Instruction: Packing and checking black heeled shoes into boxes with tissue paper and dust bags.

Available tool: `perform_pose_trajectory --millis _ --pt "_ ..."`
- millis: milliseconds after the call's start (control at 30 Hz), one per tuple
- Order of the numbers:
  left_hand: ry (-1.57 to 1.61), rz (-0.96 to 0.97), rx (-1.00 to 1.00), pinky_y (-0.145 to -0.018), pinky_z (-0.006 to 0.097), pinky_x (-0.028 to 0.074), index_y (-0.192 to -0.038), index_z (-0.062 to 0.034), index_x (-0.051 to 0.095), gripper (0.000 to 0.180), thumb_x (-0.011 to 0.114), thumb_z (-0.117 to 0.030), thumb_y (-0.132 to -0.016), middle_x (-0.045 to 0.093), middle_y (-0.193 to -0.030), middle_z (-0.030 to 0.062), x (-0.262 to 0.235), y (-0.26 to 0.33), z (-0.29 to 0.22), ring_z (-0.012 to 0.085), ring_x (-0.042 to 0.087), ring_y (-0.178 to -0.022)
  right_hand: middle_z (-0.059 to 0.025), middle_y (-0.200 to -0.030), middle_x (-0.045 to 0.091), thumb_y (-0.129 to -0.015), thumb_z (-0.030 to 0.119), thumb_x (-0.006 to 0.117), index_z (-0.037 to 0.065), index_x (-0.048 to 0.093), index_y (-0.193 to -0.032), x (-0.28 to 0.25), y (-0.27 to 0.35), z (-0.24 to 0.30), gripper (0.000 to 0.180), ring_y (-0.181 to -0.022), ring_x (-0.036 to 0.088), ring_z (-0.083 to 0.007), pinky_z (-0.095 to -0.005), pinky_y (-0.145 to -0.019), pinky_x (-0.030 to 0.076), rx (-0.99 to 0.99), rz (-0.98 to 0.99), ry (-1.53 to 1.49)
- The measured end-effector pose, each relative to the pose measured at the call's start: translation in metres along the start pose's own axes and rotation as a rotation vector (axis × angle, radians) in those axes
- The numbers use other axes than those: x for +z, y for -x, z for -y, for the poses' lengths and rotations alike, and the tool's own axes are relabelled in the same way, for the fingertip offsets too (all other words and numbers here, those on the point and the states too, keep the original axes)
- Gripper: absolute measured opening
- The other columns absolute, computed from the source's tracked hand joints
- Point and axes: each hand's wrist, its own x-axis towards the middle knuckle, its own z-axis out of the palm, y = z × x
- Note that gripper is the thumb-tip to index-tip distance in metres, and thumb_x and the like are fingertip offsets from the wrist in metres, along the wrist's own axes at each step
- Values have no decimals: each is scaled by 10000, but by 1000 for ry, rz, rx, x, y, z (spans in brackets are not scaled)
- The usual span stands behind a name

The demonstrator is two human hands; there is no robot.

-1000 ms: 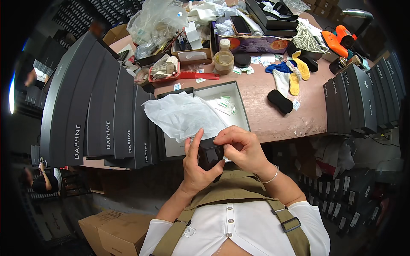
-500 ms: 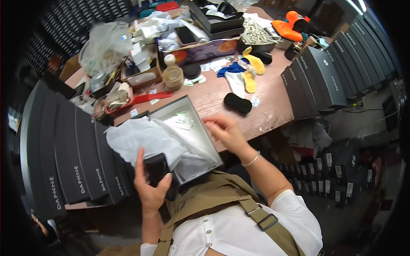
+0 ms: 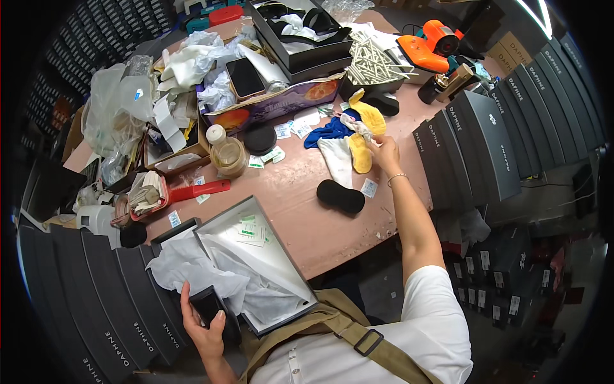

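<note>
My left hand is wrapped round a black shoe, partly hidden by the fingers, beside the open shoebox. White tissue paper spills over the left side of that grey-walled box, and small white-and-green packets lie inside it. Across the table, my right hand has its fingers closed on the edge of a whitish patterned cloth. Around it lie yellow cloth pieces, a blue cloth and a white cloth. A black oval pad lies nearer me.
Dark shoeboxes stand stacked at the left and right. A jar of amber liquid, a red-handled tray, a phone on a purple carton and an orange tool occupy the far table.
My right hand has gone from the box's right edge out to the cloths and closed on one. My left hand still holds the shoe. The view has shifted.
</note>
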Motion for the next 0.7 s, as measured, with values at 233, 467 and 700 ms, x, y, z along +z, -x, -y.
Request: perform_pose_trajectory --millis 233,467,700 --pt "88 -10 9 -905 268 415 -1426 46 320 836 711 -134 -710 551 -1128 98 -6 -14 6 151 540 -991 -217 -1187 578 -828 114 667 11 610 -807 -2 -21 55 120 -1160 515 -357 -417 -1006 384 -396 -255 -241" --pt "123 12 2 -887 277 436 -1413 41 350 796 721 -112 -725 583 -1067 85 -14 -17 13 144 561 -954 -9 -822 602 -916 59 591 43 534 -925 -24 4 225 60 -751 586 -75 -233 -682 492 -462 510 -867" --pt "212 3 1 -893 283 443 -1417 37 342 796 728 -107 -736 587 -1066 81 -22 -19 19 136 569 -960 -69 -835 658 -877 72 649 11 622 -965 26 38 335 111 -744 603 -117 -253 -669 486 -779 589 -537"
